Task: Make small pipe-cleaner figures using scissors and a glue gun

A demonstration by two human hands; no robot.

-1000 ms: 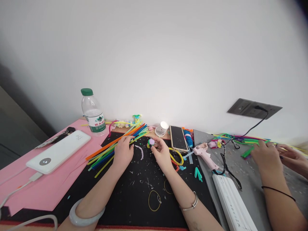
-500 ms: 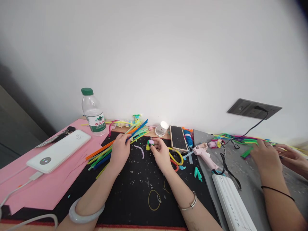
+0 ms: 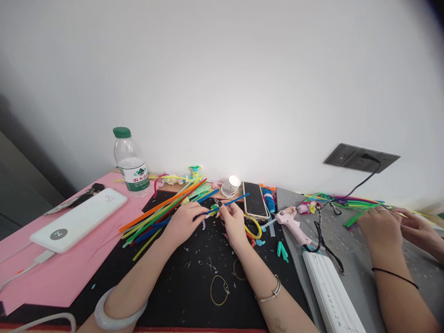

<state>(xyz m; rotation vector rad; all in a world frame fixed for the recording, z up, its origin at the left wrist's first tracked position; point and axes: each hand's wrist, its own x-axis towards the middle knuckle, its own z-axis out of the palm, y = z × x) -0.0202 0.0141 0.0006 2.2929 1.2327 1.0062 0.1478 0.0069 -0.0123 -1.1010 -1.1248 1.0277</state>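
Note:
My left hand [image 3: 185, 220] pinches a blue pipe cleaner [image 3: 229, 202] that sticks out to the right, past my right hand. My right hand [image 3: 233, 221] holds a small green and purple pipe-cleaner piece [image 3: 215, 209] right against that blue stick. Both hands hover over a black mat [image 3: 194, 277] strewn with fluff. A fan of coloured pipe cleaners [image 3: 163, 206] lies just left of my left hand. A lilac curved piece lies between my hands, mostly hidden.
A water bottle [image 3: 130, 162], a white power bank [image 3: 78, 219] on pink paper [image 3: 62, 273], a phone [image 3: 254, 199], a small candle cup [image 3: 232, 185] and a pink glue gun [image 3: 293, 224] surround the mat. Another person's hands [image 3: 388, 226] work at the right.
My left hand has lifted a blue pipe cleaner out of the pile and carried it right, meeting my right hand and its small piece.

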